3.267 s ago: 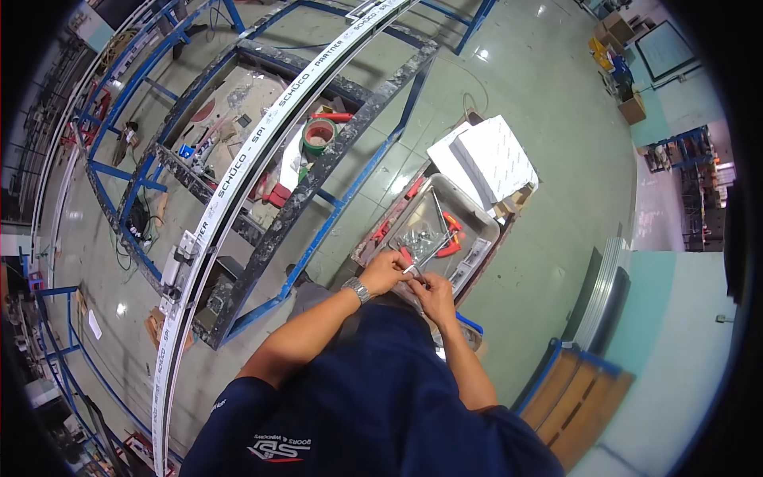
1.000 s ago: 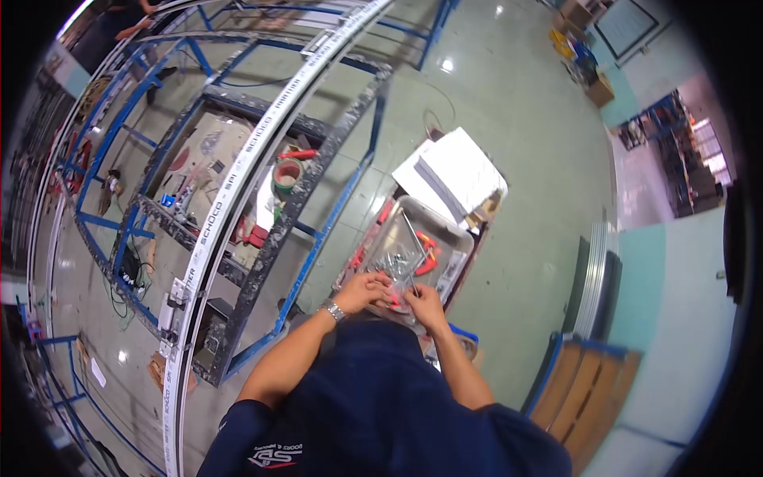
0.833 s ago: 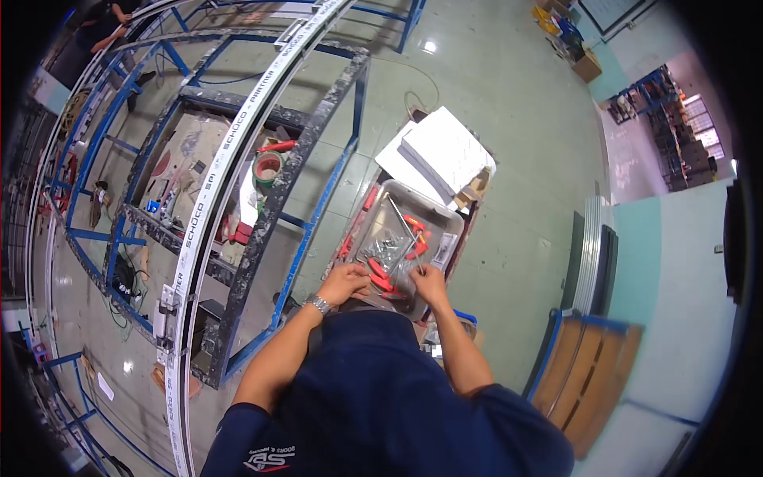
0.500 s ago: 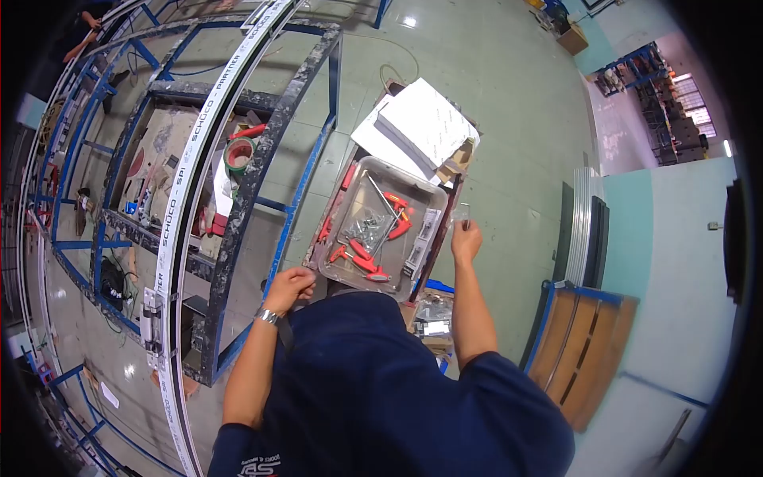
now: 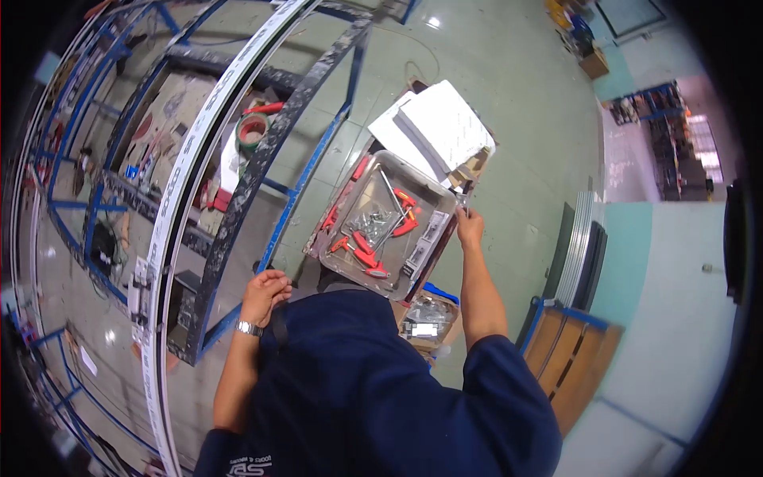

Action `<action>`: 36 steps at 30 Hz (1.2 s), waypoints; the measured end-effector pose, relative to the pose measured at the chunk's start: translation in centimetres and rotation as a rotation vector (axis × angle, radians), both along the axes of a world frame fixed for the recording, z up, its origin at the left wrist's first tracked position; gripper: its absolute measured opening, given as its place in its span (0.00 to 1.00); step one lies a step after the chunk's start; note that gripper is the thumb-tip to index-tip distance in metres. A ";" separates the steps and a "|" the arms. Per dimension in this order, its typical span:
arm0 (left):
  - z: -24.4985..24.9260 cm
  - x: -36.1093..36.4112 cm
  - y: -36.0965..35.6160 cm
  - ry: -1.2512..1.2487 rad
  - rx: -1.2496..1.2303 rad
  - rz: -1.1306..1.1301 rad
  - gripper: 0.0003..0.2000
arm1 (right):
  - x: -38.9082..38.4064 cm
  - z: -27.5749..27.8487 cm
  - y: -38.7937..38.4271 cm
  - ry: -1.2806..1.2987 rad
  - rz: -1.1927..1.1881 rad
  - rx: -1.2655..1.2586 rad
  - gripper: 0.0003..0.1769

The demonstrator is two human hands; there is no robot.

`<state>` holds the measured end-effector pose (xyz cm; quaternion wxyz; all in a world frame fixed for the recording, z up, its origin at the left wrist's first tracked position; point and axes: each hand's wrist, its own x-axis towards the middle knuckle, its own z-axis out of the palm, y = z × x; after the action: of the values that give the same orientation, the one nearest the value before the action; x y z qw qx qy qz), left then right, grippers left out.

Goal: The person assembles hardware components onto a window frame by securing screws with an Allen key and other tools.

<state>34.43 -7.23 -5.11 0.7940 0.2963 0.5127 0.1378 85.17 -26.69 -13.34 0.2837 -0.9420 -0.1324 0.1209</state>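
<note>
Both hands were together over the tray a second ago, busy among the screws and the red-handled tools. Now they are well apart. Our right hand has gone out to the far right corner of the tray, just beside its rim. Its fingertips are pressed together on a small clear piece, which is too small for us to name. This piece is now outside the tray, between that corner and the white boxes lying behind the tray.

Our left hand has come back from the tray to its near left side, close to our chest. The fingers are curled closed, and we cannot tell if they keep something inside.

We judge that the sorting inside the tray has stopped for the moment, because only the right hand carries something. The tools and screws lie in the tray, and no hand touches them.
</note>
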 end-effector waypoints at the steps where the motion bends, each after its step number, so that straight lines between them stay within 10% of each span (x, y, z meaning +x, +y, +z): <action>1: 0.0 -0.2 -0.2 0.012 0.014 0.020 0.08 | 0.1 0.4 0.2 0.035 -0.015 -0.019 0.21; 3: 1.5 -0.8 -0.5 -0.023 0.030 0.004 0.09 | 6.2 -10.2 -2.5 -0.070 -0.013 0.114 0.24; 7: 2.7 -2.8 -1.2 -0.187 -0.004 0.143 0.12 | 8.7 -8.6 -1.9 0.642 -0.070 0.205 0.33; 15: 6.4 -8.4 -1.5 -0.321 0.053 0.480 0.12 | 7.5 -2.9 0.8 0.684 -0.005 0.120 0.29; 21: 7.5 -11.4 -2.6 -0.300 0.051 0.605 0.10 | 9.8 -4.9 2.2 -0.306 0.039 0.042 0.22; 25: 8.0 -11.4 -2.8 -0.312 0.042 0.666 0.09 | 8.4 -6.4 2.6 0.400 -0.200 0.085 0.26; 28: 8.3 -10.9 -2.7 -0.324 0.076 0.678 0.09 | 6.3 -4.1 2.9 -0.302 0.182 -0.092 0.26; 34: 8.6 -8.9 -1.4 -0.328 0.082 0.579 0.12 | -7.7 6.5 9.4 -0.358 0.559 0.350 0.17; 36: 7.9 -7.5 -0.8 -0.299 0.069 0.528 0.12 | -15.3 10.4 11.7 -0.254 0.885 0.134 0.20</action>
<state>26.94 -8.03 2.80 0.7868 0.1559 0.4445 0.3988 69.88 -15.02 -2.97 0.2468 -0.7818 -0.5629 0.1052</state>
